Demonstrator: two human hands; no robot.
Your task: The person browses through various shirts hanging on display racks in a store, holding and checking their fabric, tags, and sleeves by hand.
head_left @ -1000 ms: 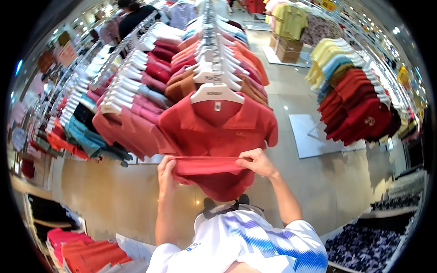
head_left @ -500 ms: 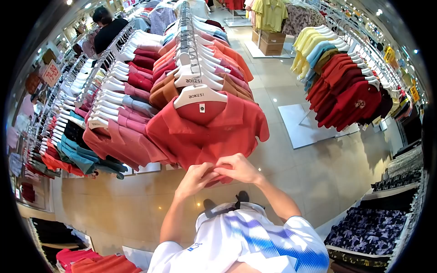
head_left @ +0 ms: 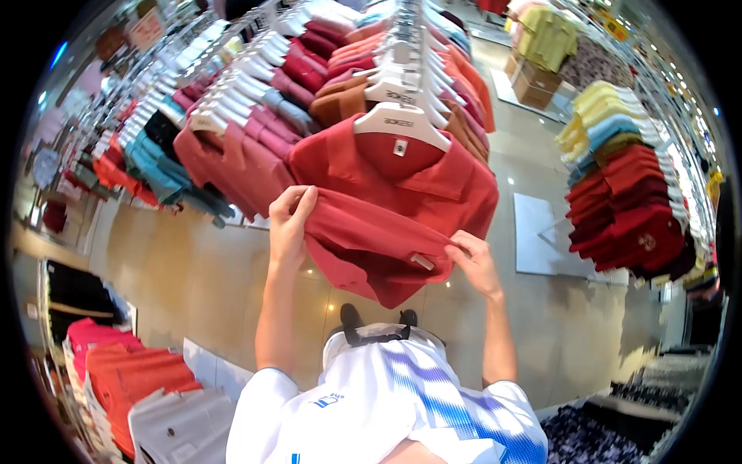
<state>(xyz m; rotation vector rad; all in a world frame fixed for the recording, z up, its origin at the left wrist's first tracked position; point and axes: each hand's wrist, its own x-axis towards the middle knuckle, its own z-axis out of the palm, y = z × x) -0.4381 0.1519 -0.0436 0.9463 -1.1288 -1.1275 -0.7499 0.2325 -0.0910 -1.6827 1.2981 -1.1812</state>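
Observation:
A red collared shirt [head_left: 402,174] hangs on a white hanger [head_left: 402,124] at the front end of the middle rack. My left hand [head_left: 290,224] pinches the lifted lower part of the shirt at its left side, thumb over the fabric. On the right side, my right hand [head_left: 473,263] holds the same lifted edge between thumb and fingers. The cloth is stretched between both hands, slanting down to the right, with a small white label [head_left: 423,261] showing near my right hand. Below the stretched edge the shirt's hem droops in a fold.
Pink shirts [head_left: 232,158] hang close on the left. Dark red shirts [head_left: 630,224] hang on a right-hand rack above a white base panel [head_left: 541,240]. Folded orange clothes [head_left: 135,387] lie at the lower left, dark patterned clothes [head_left: 591,433] at the lower right. Cardboard boxes [head_left: 535,83] stand behind.
My hands, together at the shirt's lower front half a second ago, have moved apart and up, spreading the fabric. The view has shifted, and a person at the back left is out of sight.

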